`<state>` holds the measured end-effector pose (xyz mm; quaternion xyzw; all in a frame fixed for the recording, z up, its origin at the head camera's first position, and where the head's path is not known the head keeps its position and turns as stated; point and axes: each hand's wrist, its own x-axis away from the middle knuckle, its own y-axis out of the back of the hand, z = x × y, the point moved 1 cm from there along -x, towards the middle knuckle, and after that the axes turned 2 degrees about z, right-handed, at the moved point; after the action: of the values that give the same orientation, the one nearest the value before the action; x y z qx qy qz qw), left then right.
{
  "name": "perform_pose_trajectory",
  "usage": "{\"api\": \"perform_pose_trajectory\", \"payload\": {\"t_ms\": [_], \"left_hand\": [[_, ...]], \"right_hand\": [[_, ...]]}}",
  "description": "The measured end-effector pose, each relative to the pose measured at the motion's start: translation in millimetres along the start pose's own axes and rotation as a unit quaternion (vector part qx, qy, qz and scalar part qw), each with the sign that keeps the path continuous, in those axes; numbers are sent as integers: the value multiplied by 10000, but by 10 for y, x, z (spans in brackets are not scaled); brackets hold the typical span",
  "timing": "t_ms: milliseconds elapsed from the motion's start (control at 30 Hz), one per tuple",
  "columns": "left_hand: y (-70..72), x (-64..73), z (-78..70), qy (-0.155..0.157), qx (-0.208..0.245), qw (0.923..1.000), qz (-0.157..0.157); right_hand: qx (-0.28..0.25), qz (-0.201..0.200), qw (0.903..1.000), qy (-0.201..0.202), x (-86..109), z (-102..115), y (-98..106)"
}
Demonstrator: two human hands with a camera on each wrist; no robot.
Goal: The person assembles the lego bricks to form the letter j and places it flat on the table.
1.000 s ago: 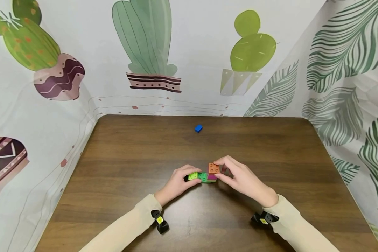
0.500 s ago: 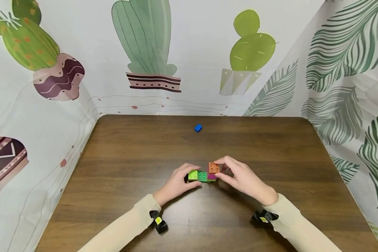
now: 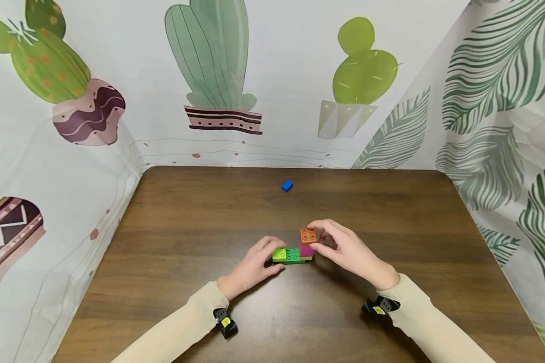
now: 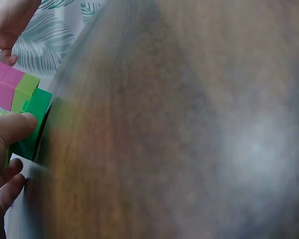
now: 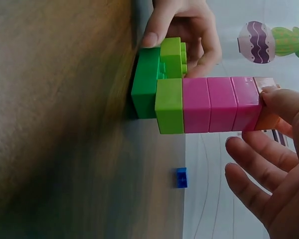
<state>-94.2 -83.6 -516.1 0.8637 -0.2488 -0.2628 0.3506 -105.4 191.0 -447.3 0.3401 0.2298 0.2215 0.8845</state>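
A long green toy building brick (image 5: 146, 82) forms a low base on the table. One lime brick (image 5: 171, 57) sits on its left end and a second lime brick (image 5: 169, 106) on its right end. Above the second stand several pink bricks (image 5: 221, 104) in a column, topped by an orange brick (image 3: 308, 236). My left hand (image 3: 253, 264) holds the base's left end, thumb (image 4: 20, 127) on the near side of the green brick. With thumb and index finger my right hand (image 3: 351, 252) pinches the orange brick; its other fingers are loosely spread beside the column.
A blue brick (image 3: 287, 185) lies alone near the back edge of the brown wooden table (image 3: 200, 201). Behind it hangs a white cloth (image 3: 290, 60) printed with cacti and leaves. Each wrist wears a black camera.
My right hand and the orange brick have shifted slightly toward the back, with more pink showing under it. The left hand has slid slightly left, thumb lower, uncovering more of the lime brick.
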Motion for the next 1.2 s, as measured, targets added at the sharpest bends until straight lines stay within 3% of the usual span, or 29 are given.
{"api": "perform_pose_trajectory", "payload": {"t_ms": [200, 367, 933, 1200], "left_hand": [[-30, -6, -18, 14, -332, 9994, 24], [-44, -13, -33, 170, -374, 9991, 54], [-51, -62, -21, 165, -583, 9980, -205], [-39, -108, -19, 305, -631, 9975, -121]], "right_hand": [[-304, 109, 9993, -203, -64, -46, 23], [-380, 64, 9989, -276, -134, -124, 30], [-880, -38, 9934, -729, -384, -502, -4], [-1499, 124, 9828, -1076, -483, -648, -62]]}}
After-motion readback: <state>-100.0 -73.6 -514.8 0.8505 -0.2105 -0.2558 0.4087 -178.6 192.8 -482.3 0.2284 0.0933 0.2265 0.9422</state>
